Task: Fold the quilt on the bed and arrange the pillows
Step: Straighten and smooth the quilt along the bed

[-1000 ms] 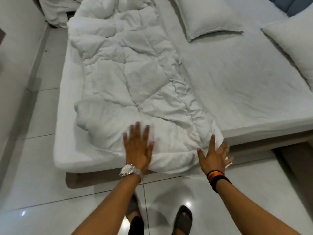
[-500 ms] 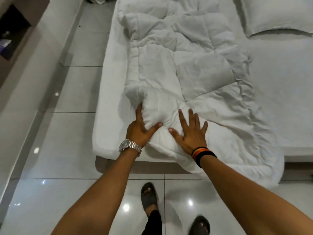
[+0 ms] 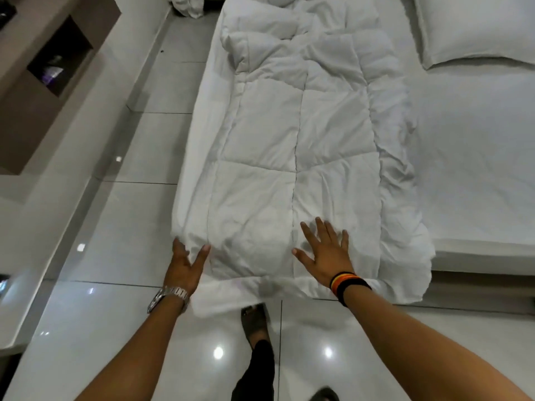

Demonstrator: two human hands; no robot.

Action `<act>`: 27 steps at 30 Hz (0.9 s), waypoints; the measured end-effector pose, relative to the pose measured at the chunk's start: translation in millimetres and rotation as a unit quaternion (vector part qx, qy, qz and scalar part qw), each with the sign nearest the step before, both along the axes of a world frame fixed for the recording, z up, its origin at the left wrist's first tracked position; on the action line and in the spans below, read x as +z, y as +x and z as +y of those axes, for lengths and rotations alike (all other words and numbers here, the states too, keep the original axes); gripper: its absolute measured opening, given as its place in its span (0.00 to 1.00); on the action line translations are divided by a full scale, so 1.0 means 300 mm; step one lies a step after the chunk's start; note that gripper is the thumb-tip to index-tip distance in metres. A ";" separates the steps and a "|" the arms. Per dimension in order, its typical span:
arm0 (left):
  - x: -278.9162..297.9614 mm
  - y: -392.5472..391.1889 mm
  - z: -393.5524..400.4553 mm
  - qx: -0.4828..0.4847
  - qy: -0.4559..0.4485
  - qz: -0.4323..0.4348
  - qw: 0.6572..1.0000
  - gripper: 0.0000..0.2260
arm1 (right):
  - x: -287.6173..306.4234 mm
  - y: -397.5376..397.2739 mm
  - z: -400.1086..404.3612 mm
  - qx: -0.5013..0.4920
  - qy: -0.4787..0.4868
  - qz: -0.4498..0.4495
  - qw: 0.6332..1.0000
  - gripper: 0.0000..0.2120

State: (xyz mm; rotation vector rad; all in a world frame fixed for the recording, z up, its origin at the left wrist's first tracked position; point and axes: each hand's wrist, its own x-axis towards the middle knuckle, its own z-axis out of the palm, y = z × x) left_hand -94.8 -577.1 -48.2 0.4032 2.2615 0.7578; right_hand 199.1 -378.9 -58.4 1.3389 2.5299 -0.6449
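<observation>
You stand at the near end of the bed [image 3: 477, 169], and the white quilt [image 3: 301, 146] lies in a long folded strip down its left side, running from the rumpled far end to the near edge, where its hem hangs over the mattress toward the tiled floor [image 3: 139, 146]. Your right hand [image 3: 327, 250] lies flat on the near part of the quilt, palm down, fingers spread wide and pressing into the fabric just right of the centre seam. Your left hand [image 3: 183, 266] is at the quilt's near left corner, thumb and fingers apart and touching the edge of the cloth; whether it grips any fabric you cannot tell from here. A silver watch [image 3: 169, 296] sits on your left wrist and striped bands [image 3: 347, 285] on your right. One pillow [image 3: 474, 30] lies on the bare sheet at the far right, well apart from the quilt. A brown shelf unit [image 3: 49, 68] stands against the wall on the far left, and your sandalled foot [image 3: 254, 316] shows on the floor just below the quilt's hem.
</observation>
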 end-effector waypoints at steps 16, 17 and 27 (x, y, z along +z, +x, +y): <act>-0.093 -0.462 1.030 0.050 0.037 -0.029 0.998 0.54 | -0.052 -0.239 0.597 -0.150 0.106 -0.079 0.980 0.40; -0.088 -0.476 1.056 0.062 0.054 -0.053 0.995 0.55 | -0.054 -0.264 0.596 -0.155 0.107 -0.072 0.979 0.41; -0.097 -0.583 0.839 0.077 -0.003 0.139 0.987 0.56 | -0.071 -0.290 0.650 -0.106 0.062 -0.095 0.988 0.37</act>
